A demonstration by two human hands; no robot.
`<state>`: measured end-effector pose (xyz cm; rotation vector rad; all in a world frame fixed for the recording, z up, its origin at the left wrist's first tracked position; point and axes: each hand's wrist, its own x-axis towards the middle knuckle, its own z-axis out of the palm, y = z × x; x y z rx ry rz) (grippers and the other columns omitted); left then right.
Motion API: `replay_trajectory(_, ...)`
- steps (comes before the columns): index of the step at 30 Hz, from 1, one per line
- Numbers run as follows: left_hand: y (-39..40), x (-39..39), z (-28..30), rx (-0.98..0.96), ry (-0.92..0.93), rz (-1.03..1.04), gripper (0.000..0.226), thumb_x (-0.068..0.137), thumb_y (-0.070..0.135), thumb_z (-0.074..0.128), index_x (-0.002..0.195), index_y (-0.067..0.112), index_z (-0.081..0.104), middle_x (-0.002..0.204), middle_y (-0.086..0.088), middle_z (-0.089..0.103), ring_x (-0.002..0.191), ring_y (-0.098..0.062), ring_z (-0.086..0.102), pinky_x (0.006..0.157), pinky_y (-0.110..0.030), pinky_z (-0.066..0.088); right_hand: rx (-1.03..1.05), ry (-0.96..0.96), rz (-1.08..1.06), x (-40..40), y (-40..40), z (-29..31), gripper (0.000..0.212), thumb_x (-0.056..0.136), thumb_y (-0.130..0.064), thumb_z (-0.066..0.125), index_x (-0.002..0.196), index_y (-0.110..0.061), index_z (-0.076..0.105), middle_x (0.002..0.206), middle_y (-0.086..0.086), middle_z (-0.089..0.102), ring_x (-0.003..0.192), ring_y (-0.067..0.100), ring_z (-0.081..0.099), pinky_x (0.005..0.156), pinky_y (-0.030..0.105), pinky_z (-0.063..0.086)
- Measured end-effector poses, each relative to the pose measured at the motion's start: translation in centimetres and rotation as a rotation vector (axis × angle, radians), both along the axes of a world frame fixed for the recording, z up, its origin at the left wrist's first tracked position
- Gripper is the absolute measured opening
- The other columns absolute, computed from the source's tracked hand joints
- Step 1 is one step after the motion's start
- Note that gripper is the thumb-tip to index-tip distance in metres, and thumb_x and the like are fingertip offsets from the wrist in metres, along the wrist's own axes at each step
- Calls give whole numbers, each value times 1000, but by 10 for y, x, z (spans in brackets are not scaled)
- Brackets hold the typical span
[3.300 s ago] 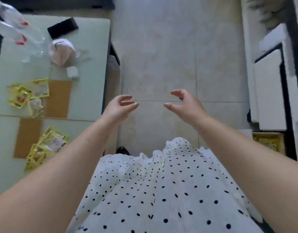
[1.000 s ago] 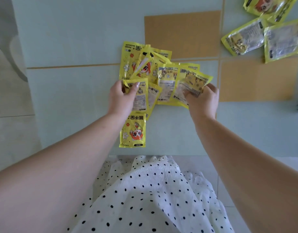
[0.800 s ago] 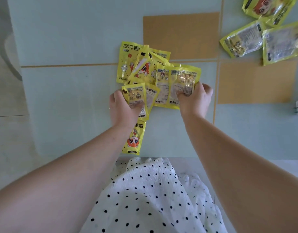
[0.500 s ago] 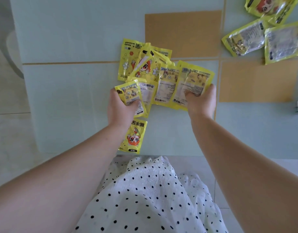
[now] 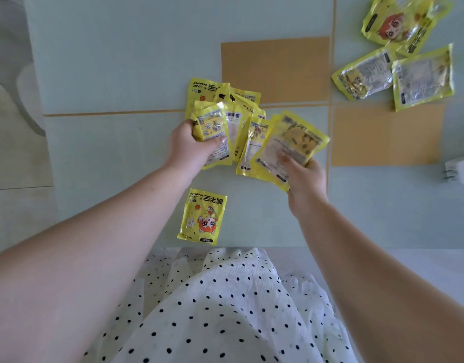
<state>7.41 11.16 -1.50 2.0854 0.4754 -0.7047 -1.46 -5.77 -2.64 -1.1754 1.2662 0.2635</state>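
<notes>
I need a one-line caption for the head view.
Left hand and right hand each hold yellow packets above a green table; one packet lies alone nearby.

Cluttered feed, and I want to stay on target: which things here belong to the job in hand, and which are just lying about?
In hand: left hand gripping a yellow packet; right hand gripping a second packet; packet pile between them.
Lying about: lone packet near the table edge; three packets top right; white plug.
</notes>
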Motion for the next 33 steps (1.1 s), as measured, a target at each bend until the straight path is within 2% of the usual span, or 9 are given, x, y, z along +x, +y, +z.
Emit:
replay_trajectory(3,-8,6,-11,85,-66,-113,28,69,23,79,91,18,63,100,-5,68,91,-23,66,82,-36,54,-135,43,107,3,17,-11,12,81,-21,70,73,-23,62,77,-6,66,79,19,63,75,33,51)
replay_trajectory(7,-15,4,-24,258,-121,-180,34,70,25,80,93,7,61,107,-12,59,95,-29,58,79,-33,48,-269,65,212,7,28,-20,11,80,-29,70,86,-26,62,98,5,68,87,22,64,77,33,51)
replay_trajectory(11,-20,-6,-25,389,-166,-164,37,72,27,79,94,6,57,111,-11,55,101,-31,55,88,-43,47,-322,84,262,12,26,-23,16,80,-31,69,92,-26,61,102,5,67,89,21,64,72,27,46)
replay_trajectory(14,-21,-11,-23,383,-177,-145,36,71,28,78,94,8,58,108,-10,58,100,-31,56,87,-45,47,-292,65,260,13,24,-20,18,80,-29,70,95,-25,62,98,-1,69,86,19,64,74,28,50)
replay_trajectory(18,-16,-13,-16,280,-96,-97,40,60,45,72,86,20,56,91,-1,67,89,-30,63,84,-50,50,-191,71,216,8,23,-18,22,82,-23,69,103,-21,63,92,-6,68,85,17,65,76,28,51)
replay_trajectory(21,-11,-14,-9,186,-44,-26,36,65,34,77,94,23,59,95,2,69,91,-25,66,85,-45,54,-88,40,111,3,20,-14,18,84,-18,67,100,-23,60,91,-6,66,83,14,63,72,26,50)
replay_trajectory(24,-6,-18,0,34,29,13,33,74,21,78,99,25,57,96,7,66,89,-14,65,78,-29,52,9,-7,-18,-10,14,-8,16,85,-15,66,97,-24,60,90,-7,67,85,13,64,73,26,50)
replay_trajectory(31,3,-35,26,-109,55,-168,32,78,17,75,106,17,59,89,12,66,76,3,61,53,-6,45,74,-127,-333,-57,8,14,16,88,-10,63,98,-22,63,99,1,70,94,23,68,93,44,52)
replay_trajectory(33,4,-41,32,-119,60,-255,33,78,19,76,106,16,60,90,11,66,80,-1,62,59,-12,44,52,-156,-427,-76,14,21,16,87,-9,63,97,-22,63,98,2,71,95,24,68,93,47,52)
